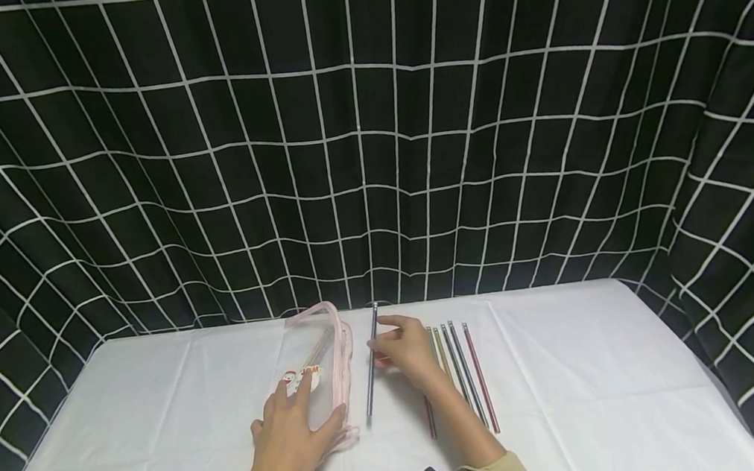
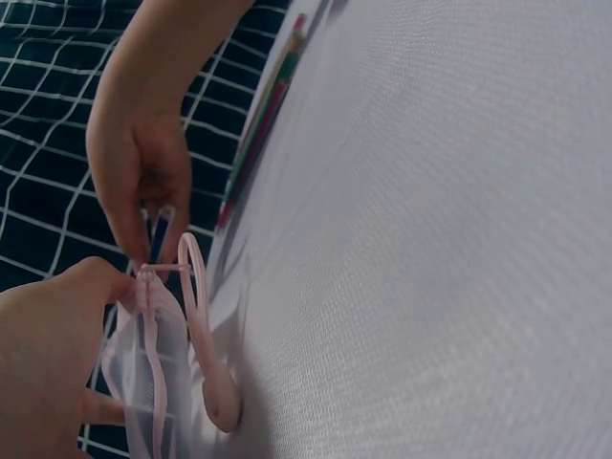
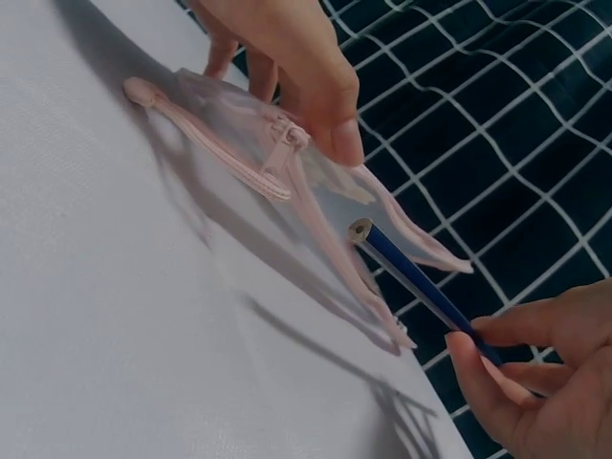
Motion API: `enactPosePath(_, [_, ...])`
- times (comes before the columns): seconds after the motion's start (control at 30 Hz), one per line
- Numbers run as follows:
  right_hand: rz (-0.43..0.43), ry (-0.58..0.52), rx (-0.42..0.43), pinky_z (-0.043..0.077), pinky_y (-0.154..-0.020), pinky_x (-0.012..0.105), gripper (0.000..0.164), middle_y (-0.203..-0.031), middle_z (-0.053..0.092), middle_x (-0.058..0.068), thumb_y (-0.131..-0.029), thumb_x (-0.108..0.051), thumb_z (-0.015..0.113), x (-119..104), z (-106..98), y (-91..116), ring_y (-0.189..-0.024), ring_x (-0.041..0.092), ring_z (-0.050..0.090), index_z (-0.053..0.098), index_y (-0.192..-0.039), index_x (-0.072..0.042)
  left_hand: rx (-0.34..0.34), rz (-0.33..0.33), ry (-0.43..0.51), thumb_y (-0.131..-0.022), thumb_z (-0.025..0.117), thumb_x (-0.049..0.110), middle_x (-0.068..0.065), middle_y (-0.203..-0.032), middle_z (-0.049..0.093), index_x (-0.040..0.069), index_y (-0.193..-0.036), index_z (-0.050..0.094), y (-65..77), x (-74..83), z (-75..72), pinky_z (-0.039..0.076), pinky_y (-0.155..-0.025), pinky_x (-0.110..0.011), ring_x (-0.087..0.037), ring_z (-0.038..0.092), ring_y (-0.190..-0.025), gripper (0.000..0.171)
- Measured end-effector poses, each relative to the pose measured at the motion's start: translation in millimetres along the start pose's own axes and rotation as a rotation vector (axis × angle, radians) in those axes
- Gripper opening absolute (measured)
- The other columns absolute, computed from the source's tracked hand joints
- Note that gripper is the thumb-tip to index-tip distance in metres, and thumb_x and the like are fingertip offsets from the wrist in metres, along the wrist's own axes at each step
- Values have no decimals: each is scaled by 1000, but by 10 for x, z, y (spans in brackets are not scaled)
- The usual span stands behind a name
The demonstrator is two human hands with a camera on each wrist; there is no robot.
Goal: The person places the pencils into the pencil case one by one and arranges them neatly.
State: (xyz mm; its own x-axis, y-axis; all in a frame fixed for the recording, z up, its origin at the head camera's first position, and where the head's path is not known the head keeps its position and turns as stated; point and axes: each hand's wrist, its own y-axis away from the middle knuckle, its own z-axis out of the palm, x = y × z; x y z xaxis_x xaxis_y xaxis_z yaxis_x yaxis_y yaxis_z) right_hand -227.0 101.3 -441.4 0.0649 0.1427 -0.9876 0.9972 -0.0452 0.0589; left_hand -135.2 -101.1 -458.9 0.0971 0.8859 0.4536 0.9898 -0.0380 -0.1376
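Step in hand: by the look of it, bringing one blue pencil [image 1: 371,374] to the clear, pink-edged pouch [image 1: 339,347] — alongside its mouth, not inside.
Right hand: the right hand [image 1: 406,349] pinched the pencil between thumb and fingertips, above the cloth near the middle of the desk [image 1: 564,369].
Left hand: the left hand [image 1: 291,430] lay over the pouch with fingers spread on its film and thumb at the mouth's rim; whether the thumb reached under that rim, I could not tell.
Pouch: it sat left of the pencil, its long unzipped side facing right, the zip pull [image 3: 277,158] toward the desk's near side. A slim brownish stick [image 1: 319,347] showed through the film, too blurred to name.
Pencil row: more pencils [image 1: 480,376] lay side by side toward the desk's right edge, some partly hidden by the right forearm.
Next move: it seemed to call for lining the pencil up with the gap, then sliding it in sideways while the left hand kept the lips parted.
Far edge: pouch and pencil both reached close to it, with the grid curtain [image 1: 383,153] just behind — little room forward.
Open room: more lay toward the left edge and the far right corner.
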Motion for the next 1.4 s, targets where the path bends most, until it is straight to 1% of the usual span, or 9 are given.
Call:
enactPosePath(0.17, [-19, 11, 22, 62, -61, 30, 54, -93, 75, 25, -86, 10, 73, -15, 49, 1, -61, 11, 70, 58, -138, 15, 1, 3, -8, -96, 62, 63, -32, -150, 50, 7, -154, 53, -4, -6, -3, 46, -86, -69, -51, 55, -131, 81])
enactPosePath(0.37, [-30, -23, 32, 62, -61, 30, 55, -97, 74, 30, -86, 12, 71, -7, 109, -4, -61, 17, 74, 56, -139, 17, 9, 10, -12, -96, 62, 63, -32, -149, 51, 7, -153, 53, -6, -14, -1, 46, -85, -69, -50, 55, -130, 81])
enactPosePath(0.57, [-51, -39, 57, 63, -62, 33, 56, -96, 74, 30, -85, 13, 73, -2, 170, 2, -64, 26, 77, 56, -138, 18, 12, 9, -7, -96, 63, 62, -32, -149, 51, 6, -154, 53, 0, -16, 1, 46, -85, -69, -50, 55, -130, 81])
enactPosePath(0.63, [-54, -47, 57, 63, -62, 33, 56, -97, 74, 30, -85, 13, 73, -5, 188, 8, -65, 27, 77, 56, -138, 18, 12, 7, -6, -96, 63, 62, -32, -149, 51, 6, -154, 53, 1, -14, 1, 46, -85, -69, -51, 55, -130, 81])
enactPosePath(0.8, [-48, -52, 44, 62, -61, 32, 56, -101, 74, 32, -87, 11, 72, 3, 236, 19, -64, 24, 77, 54, -140, 17, 10, 1, 1, -96, 63, 61, -33, -149, 51, 7, -154, 52, 2, -10, -1, 46, -86, -70, -51, 54, -132, 80])
enactPosePath(1.03, [-64, -25, 44, 63, -63, 35, 55, -99, 75, 31, -88, 10, 72, 53, 332, 47, -71, 34, 79, 54, -140, 16, 13, 1, 7, -96, 62, 62, -32, -150, 50, 8, -155, 52, 3, -10, 2, 46, -87, -70, -50, 54, -133, 81])
enactPosePath(1.13, [-65, -21, 38, 63, -63, 33, 55, -99, 75, 30, -89, 9, 72, 73, 365, 65, -70, 33, 79, 54, -140, 16, 10, -3, 11, -96, 63, 61, -32, -150, 50, 8, -155, 52, 1, -10, 14, 46, -87, -70, -50, 54, -133, 80])
enactPosePath(1.3, [-52, -26, 13, 62, -63, 28, 54, -99, 75, 30, -91, 8, 72, 100, 415, 98, -64, 21, 76, 52, -140, 17, 6, -8, 12, -96, 63, 60, -31, -151, 50, 9, -155, 52, -4, -14, 35, 46, -88, -70, -49, 53, -134, 79])
enactPosePath(1.4, [-54, -28, 3, 62, -63, 28, 54, -99, 75, 30, -91, 7, 71, 102, 437, 121, -64, 18, 76, 51, -140, 18, 10, -5, 14, -96, 63, 60, -31, -151, 50, 9, -155, 52, -2, -15, 33, 46, -87, -70, -48, 53, -134, 79])
